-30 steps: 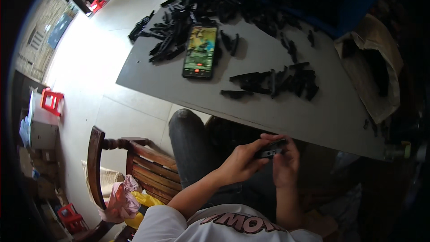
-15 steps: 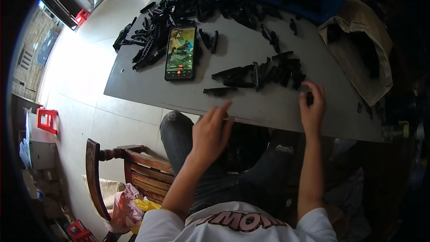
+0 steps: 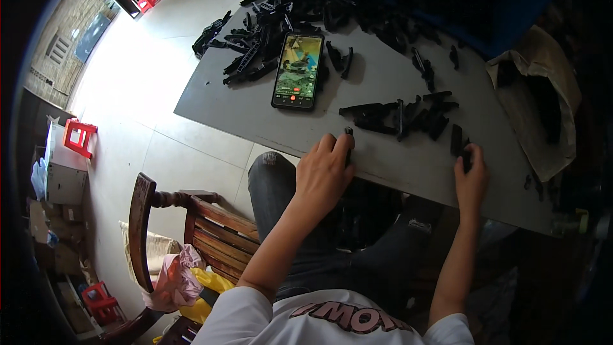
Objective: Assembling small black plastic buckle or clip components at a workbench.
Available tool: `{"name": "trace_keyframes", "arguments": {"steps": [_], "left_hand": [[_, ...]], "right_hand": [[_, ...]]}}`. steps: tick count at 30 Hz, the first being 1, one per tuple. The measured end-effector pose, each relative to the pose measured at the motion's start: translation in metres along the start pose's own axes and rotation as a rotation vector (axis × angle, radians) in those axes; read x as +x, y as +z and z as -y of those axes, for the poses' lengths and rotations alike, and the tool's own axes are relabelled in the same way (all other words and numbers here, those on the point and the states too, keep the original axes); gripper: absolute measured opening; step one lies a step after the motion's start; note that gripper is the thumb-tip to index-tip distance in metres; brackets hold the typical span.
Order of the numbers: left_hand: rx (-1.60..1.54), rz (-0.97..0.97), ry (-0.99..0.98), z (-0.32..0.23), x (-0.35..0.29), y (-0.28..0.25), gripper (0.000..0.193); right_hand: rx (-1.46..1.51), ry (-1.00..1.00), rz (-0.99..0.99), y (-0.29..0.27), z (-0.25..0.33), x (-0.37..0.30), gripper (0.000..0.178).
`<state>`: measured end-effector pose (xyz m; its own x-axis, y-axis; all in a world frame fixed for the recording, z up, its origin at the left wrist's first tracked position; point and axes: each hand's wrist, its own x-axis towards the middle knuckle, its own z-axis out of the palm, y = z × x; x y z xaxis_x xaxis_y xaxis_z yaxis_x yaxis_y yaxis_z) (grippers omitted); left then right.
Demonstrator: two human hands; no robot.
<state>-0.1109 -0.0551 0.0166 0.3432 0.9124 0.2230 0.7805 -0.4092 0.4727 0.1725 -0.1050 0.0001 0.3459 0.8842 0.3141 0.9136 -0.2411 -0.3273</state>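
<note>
From here, the left fingers (image 3: 343, 147) hide most of one black piece (image 3: 348, 131), the right fingers (image 3: 476, 153) part of another black piece (image 3: 467, 161). My view's top edge cuts off the blue container (image 3: 514, 25), its inside too dark to make out.

white shirt (image 3: 306, 333): 1 line of large pink, dark-edged letters (image 3: 352, 317) across the chest.
phone (image 3: 298, 70): small on-screen characters near the lower edge, illegible.

The parts (image 3: 370, 110) look plastic, the tabletop (image 3: 255, 108) smooth, the chair (image 3: 223, 225) glossy wood.
</note>
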Motion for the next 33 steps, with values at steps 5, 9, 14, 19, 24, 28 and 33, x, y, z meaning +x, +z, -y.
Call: {"name": "trace_keyframes", "arguments": {"steps": [5, 9, 14, 19, 24, 28, 33], "left_hand": [[-0.360, -0.136, -0.009, 0.008, -0.013, 0.013, 0.023], [-0.806, 0.061, -0.155, -0.018, -0.027, 0.004, 0.024], [-0.937, 0.071, 0.098, -0.041, -0.039, 0.011, 0.034], [-0.865, 0.161, 0.011, -0.038, -0.040, 0.009, 0.041], [-1.083, 0.420, -0.158, -0.042, -0.038, -0.002, 0.041], [-0.916, 0.469, 0.002, -0.039, -0.038, -0.004, 0.040], [-0.902, 0.321, 0.100, -0.042, -0.041, 0.012, 0.034]], "right_hand": [[0.810, 0.388, -0.128, -0.011, -0.003, -0.014, 0.029], [1.268, 0.270, 0.338, -0.033, 0.036, -0.044, 0.020], [1.357, 0.272, 0.413, -0.030, 0.098, -0.055, 0.011], [1.354, 0.264, 0.258, -0.022, 0.105, -0.065, 0.016], [1.454, 0.326, 0.294, -0.027, 0.110, -0.062, 0.039], [1.503, 0.274, 0.512, -0.020, 0.092, -0.062, 0.038], [1.425, 0.307, 0.472, -0.016, 0.086, -0.065, 0.028]]}}
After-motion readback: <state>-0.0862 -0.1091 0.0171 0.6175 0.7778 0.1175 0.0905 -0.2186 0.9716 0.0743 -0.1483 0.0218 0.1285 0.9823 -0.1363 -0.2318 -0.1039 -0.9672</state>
